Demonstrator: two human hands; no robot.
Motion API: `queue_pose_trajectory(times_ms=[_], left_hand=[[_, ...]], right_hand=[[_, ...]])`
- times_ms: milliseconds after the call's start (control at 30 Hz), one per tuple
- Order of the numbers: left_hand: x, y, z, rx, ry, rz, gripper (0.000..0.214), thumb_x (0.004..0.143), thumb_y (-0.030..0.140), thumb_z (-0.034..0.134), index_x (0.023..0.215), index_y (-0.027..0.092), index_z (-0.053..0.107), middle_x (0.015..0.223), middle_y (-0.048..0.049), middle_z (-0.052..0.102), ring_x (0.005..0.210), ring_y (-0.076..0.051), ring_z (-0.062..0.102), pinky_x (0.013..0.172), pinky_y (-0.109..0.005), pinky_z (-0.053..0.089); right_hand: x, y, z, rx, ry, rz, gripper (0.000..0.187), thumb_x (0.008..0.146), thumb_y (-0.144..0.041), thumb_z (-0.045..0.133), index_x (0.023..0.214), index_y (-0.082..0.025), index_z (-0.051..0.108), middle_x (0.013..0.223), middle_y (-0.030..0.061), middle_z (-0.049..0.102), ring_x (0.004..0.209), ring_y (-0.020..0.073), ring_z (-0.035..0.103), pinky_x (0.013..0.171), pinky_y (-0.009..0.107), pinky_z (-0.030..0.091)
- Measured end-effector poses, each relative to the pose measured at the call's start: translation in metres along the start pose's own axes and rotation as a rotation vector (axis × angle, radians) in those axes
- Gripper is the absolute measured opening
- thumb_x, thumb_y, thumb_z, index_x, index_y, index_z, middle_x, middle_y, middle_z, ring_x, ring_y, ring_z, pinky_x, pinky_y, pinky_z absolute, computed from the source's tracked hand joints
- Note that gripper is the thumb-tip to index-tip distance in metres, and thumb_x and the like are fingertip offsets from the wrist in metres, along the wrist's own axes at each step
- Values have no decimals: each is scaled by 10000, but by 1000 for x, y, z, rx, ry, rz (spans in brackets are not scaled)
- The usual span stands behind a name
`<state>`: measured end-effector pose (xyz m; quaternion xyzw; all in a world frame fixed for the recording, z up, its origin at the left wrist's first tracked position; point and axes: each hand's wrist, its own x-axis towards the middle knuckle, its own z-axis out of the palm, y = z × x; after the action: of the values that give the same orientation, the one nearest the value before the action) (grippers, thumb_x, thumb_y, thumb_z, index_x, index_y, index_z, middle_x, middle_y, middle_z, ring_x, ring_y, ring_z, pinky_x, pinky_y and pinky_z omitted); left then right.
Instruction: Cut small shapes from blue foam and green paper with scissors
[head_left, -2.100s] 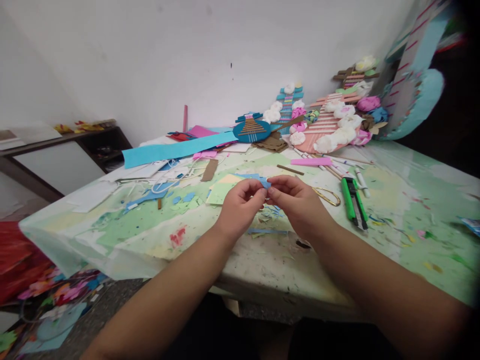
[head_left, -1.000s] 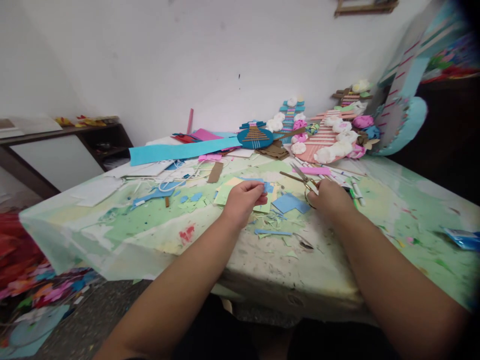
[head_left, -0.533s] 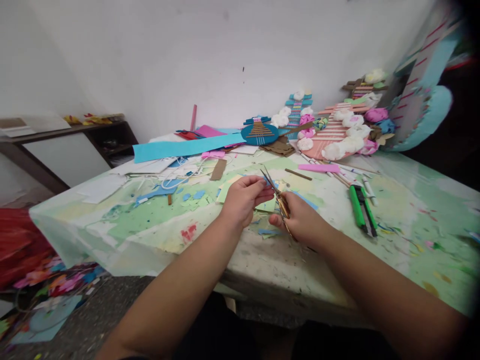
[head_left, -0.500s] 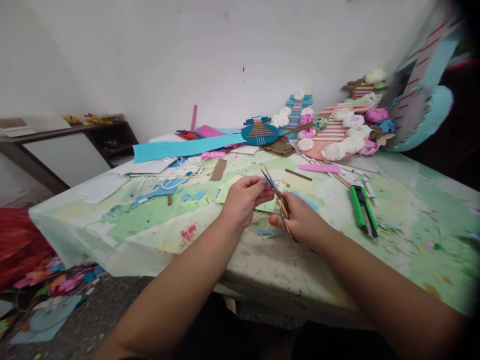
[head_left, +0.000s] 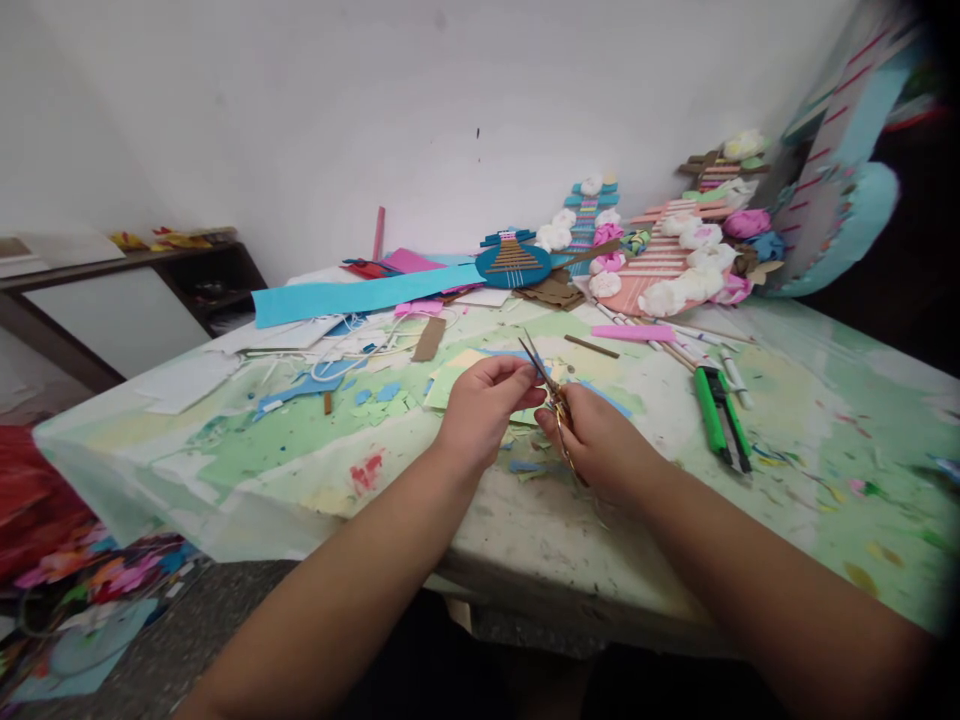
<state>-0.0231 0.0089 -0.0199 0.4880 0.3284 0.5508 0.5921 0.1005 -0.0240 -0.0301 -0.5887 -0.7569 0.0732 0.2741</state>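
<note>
My right hand (head_left: 596, 435) is wrapped round the gold handles of a pair of scissors (head_left: 553, 388), whose blades point up and away, slightly apart. Close beside the blades, my left hand (head_left: 484, 405) pinches a small piece of blue paper, mostly hidden by the fingers. Under and behind the hands lie yellow-green paper sheets (head_left: 448, 385) and a blue paper strip (head_left: 606, 398). Small blue and green paper scraps (head_left: 386, 393) are scattered left of my left hand. More blue offcuts (head_left: 525, 467) rest near the table's front edge.
A green utility knife (head_left: 721, 420) and several markers (head_left: 735, 377) lie to the right. Decorated cardboard instruments (head_left: 514, 262) line the back by the wall. White cord (head_left: 330, 350) and paper sheets are at the left. A plastic sheet (head_left: 247, 480) covers the table.
The scissor blades have come closer together, and my right thumb has moved up towards the handles. The view has shifted slightly; both hands stay in nearly the same place.
</note>
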Motion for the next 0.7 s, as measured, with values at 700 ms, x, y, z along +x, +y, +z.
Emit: queue_pose_trajectory(times_ms=[700], left_hand=[[1, 1, 1, -4, 47, 27, 241, 601, 233, 624, 809, 144, 539, 605, -14, 577, 572, -113, 573, 603, -276, 482]], right_hand=[[6, 10, 1, 320, 49, 154, 334, 738, -482, 383, 583, -188, 358, 514, -31, 379, 479, 99, 336, 452, 228, 244]])
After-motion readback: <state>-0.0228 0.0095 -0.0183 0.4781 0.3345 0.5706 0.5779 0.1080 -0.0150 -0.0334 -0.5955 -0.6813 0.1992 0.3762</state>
